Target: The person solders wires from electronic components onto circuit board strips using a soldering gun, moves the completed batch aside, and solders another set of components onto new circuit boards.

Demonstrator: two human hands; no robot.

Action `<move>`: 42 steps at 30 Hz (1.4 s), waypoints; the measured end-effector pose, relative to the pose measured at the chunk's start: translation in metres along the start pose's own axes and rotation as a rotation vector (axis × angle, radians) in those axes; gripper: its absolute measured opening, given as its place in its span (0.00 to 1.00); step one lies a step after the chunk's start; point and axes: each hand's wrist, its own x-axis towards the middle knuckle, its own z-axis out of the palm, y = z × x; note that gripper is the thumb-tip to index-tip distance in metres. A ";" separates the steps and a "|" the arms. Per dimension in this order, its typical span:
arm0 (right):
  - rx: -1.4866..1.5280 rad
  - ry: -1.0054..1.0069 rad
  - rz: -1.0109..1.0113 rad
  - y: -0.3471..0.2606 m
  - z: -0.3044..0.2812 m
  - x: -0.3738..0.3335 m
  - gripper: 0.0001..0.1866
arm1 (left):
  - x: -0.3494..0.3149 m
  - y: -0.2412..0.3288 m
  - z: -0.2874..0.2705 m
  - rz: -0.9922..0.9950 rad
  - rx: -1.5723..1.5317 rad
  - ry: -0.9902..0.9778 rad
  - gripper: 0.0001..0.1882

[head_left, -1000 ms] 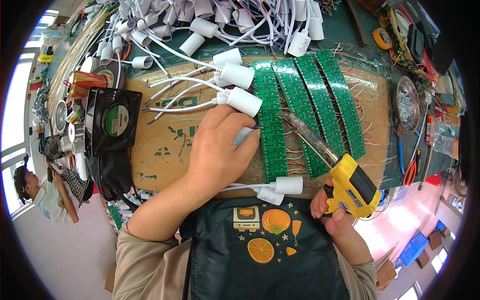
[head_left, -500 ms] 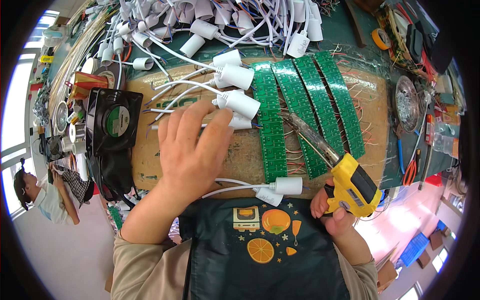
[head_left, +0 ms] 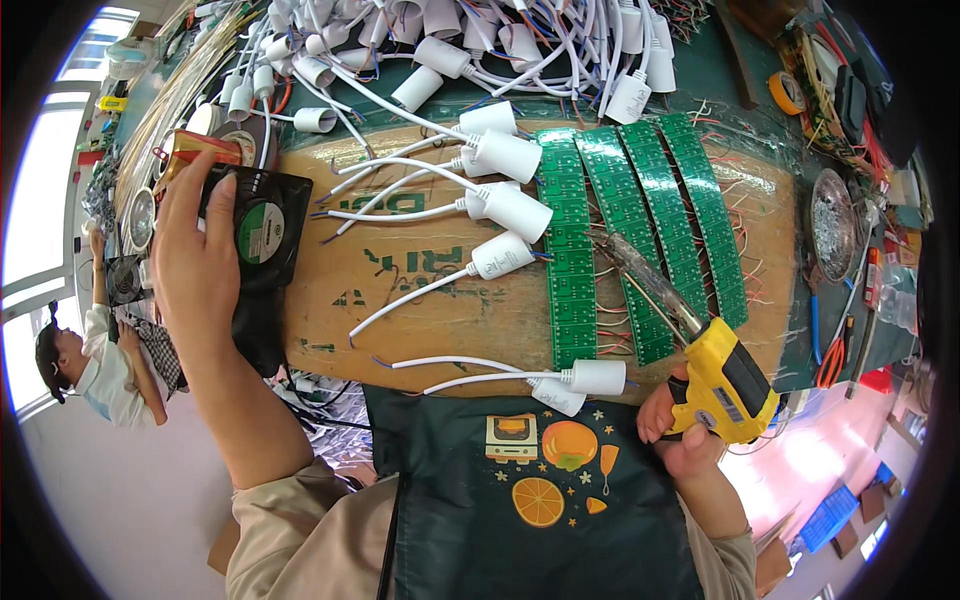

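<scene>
My left hand (head_left: pixel 195 255) is at the left edge of the black fan (head_left: pixel 268 232), fingers stretched toward a small red and gold box (head_left: pixel 195 150); the thumb stands apart, and whether it touches the fan I cannot tell. My right hand (head_left: pixel 680 425) grips the handle of a yellow soldering gun (head_left: pixel 728 385), whose metal tip points up-left over the green circuit board strips (head_left: pixel 572 260). Left of the strips lie several white lamp sockets (head_left: pixel 510 208) with white cables. Two more sockets (head_left: pixel 598 377) lie at the board's near edge.
A brown work board (head_left: pixel 420 300) lies under the strips. Behind it is a heap of white sockets and cables (head_left: pixel 440 55). To the right are a metal dish (head_left: pixel 830 225), orange-handled pliers (head_left: pixel 828 355) and yellow tape (head_left: pixel 787 93). Another person (head_left: pixel 110 360) is at far left.
My left hand has moved left from the sockets to the fan. One socket now lies tilted, its cable pointing toward me. My right hand still holds the soldering gun; the view has shifted slightly.
</scene>
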 end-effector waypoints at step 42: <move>0.009 0.035 -0.093 0.004 0.001 0.001 0.41 | -0.083 0.121 0.047 0.838 -0.481 -0.272 0.24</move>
